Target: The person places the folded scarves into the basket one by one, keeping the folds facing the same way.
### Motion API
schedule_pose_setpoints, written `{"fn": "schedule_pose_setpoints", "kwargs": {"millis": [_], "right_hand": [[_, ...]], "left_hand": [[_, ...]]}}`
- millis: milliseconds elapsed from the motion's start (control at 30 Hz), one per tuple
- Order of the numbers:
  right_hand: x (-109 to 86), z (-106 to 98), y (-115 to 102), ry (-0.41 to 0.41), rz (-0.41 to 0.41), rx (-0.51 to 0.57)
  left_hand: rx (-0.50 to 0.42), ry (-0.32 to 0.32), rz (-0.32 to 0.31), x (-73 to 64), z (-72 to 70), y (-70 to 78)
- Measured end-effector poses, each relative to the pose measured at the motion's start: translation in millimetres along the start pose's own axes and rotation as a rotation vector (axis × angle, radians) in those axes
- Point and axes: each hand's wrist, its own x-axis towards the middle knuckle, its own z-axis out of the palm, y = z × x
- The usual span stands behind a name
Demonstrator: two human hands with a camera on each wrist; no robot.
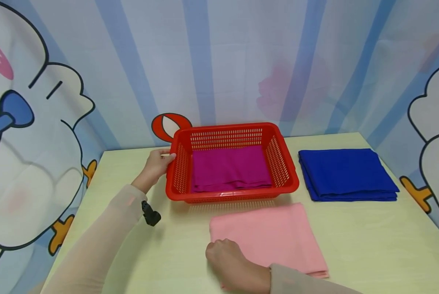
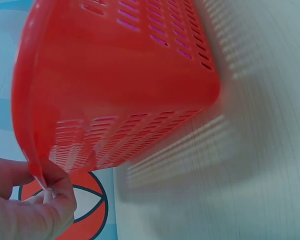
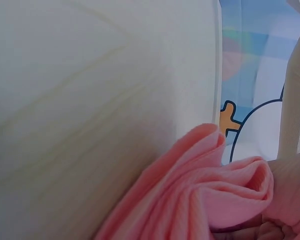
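Basket (image 1: 234, 196) pinched in left hand (image 1: 155, 167), pink cloth (image 1: 269, 237) gathered in right hand (image 1: 232, 263)

Just right of the left hand and beyond the right hand: basket in moulded plastic, probably light for its bulk, fairly stiff, perhaps flexing a little at the slotted walls, likely slick to the touch. Best held by the overhanging rim, ideally at both short ends. Pinched between thumb and fingers of the left hand at the end nearest to it, toward the far corner. Contact between base and tabletop (image 1: 370, 245) hard to judge.

Beneath the right hand and spreading to its right: pink cloth, likely light, soft and limp, hardly fragile, with layers apt to slide or sag unless caught together. Best taken by a folded edge, all layers at once. Gripped along its left edge in curled fingers of the right hand, with loops of fabric bunched there.

In looks: glossy red, rows of slots and a broad rim for the basket; plain pale pink, folded nearly square, for the cloth. Well right of both hands, blue cloth (image 1: 346, 173), neatly folded. Inside the basket, right of the left hand: magenta cloth (image 1: 230, 167), folded flat, slightly uneven along the near edge.
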Motion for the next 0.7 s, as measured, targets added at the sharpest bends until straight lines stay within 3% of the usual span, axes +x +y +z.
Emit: {"fn": "schedule_pose_setpoints", "kwargs": {"millis": [700], "right_hand": [[6.2, 1.6, -11.7, -0.017, -0.002, -0.086]], "left_hand": [[-0.010, 0.003, -0.017, -1.3, 0.4, 1.5]]}}
